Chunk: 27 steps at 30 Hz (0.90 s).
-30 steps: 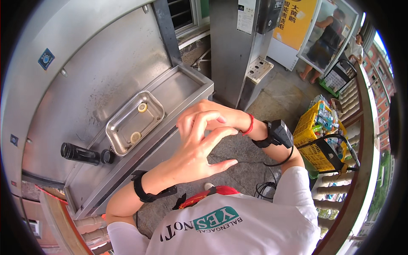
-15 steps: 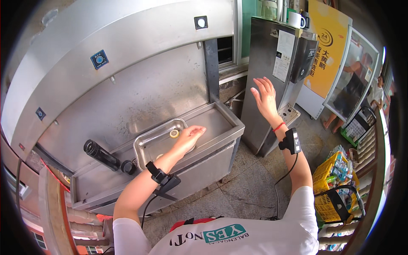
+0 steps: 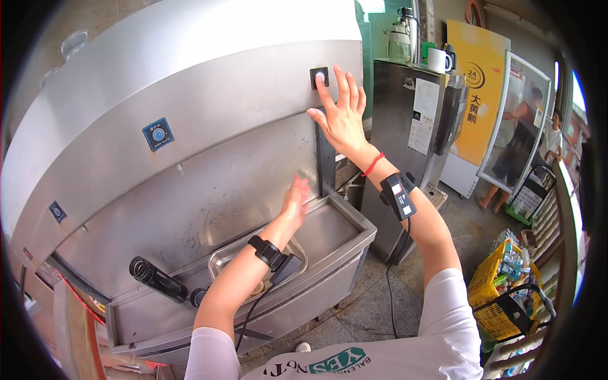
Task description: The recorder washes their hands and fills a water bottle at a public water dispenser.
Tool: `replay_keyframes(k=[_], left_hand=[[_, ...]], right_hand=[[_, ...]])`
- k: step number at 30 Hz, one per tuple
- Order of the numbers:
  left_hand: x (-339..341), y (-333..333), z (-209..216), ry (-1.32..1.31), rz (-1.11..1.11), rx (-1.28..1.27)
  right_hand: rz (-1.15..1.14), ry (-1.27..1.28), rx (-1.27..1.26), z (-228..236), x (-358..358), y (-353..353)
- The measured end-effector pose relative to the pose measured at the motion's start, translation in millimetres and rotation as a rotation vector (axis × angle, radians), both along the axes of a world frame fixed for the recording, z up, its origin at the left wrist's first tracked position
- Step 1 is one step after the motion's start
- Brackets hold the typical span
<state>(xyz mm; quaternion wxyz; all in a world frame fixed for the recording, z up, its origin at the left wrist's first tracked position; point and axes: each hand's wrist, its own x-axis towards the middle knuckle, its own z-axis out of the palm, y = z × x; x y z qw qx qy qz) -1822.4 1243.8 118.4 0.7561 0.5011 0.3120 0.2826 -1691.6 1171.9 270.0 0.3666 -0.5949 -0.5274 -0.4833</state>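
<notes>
One finger of the person's right grip touches the black-framed button on the steel panel at upper centre; this grip is spread wide, holding nothing. Mid-frame, the left grip has its fingers extended, with nothing visible in it. Lower centre, a metal tray sits partly behind the left forearm; left of it lie a dark bottle and a black lid. Lower right stands a yellow crate.

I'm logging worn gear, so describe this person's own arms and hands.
The left hand and right hand are bare. A thin red bracelet circles the right wrist. Black devices are strapped on both forearms, with dark cables; the right one bears pale labels. The sleeves are short and white.
</notes>
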Motion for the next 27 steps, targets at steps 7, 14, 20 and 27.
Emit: replay_keyframes(k=[7,14,20,27], left_hand=[[57,21,17,-0.075,0.103,-0.178],[128,43,19,-0.064,0.223,-0.362],[146,41,-7,-0.197,0.065,-0.458],[115,26,5,-0.189,0.001,-0.331]], right_hand=[[0.069,0.076,0.022,1,2,-4],[0.411,0.259,0.100,-13,-7,-19],[0.614,0.941,-0.149,-52,-2,-23],[0.800,1.618,-0.192,-144,-3,25]])
